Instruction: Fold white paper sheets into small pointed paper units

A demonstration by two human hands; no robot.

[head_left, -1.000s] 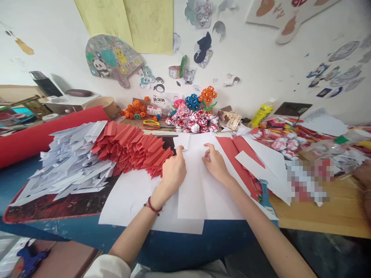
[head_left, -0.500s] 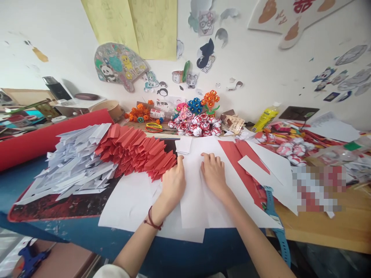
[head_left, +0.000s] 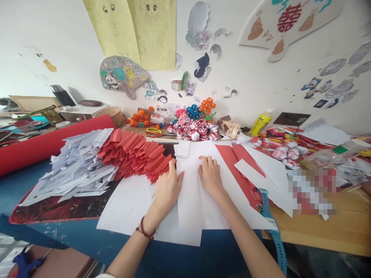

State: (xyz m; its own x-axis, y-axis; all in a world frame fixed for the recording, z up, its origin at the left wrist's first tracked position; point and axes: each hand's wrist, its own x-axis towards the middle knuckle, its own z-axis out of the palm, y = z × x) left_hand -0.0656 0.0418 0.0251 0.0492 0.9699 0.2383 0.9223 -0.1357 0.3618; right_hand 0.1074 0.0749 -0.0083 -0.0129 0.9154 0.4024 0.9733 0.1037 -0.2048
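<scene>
My left hand [head_left: 168, 187] lies flat with its fingers stretched out on the left edge of a folded strip of white paper [head_left: 189, 200], a red cord round the wrist. My right hand [head_left: 210, 175] presses flat on the same strip, fingers together and pointing away from me. The strip rests on larger white sheets [head_left: 127, 204] on the blue table [head_left: 43, 231]. Just left of my left hand is a row of folded red paper pieces [head_left: 136, 154], and further left a heap of folded white pieces [head_left: 78, 166].
Red and white sheets [head_left: 246, 162] lie to the right of my hands. At the back stand paper flowers and red-white paper balls [head_left: 195, 129], a yellow bottle [head_left: 261, 121] and scissors [head_left: 153, 132]. A red roll [head_left: 43, 143] lies at far left, a blue strap [head_left: 272, 227] at the table's front.
My right hand has gone from curled fingers to lying flat on the white strip. Both hands slid slightly towards me and left along the strip.
</scene>
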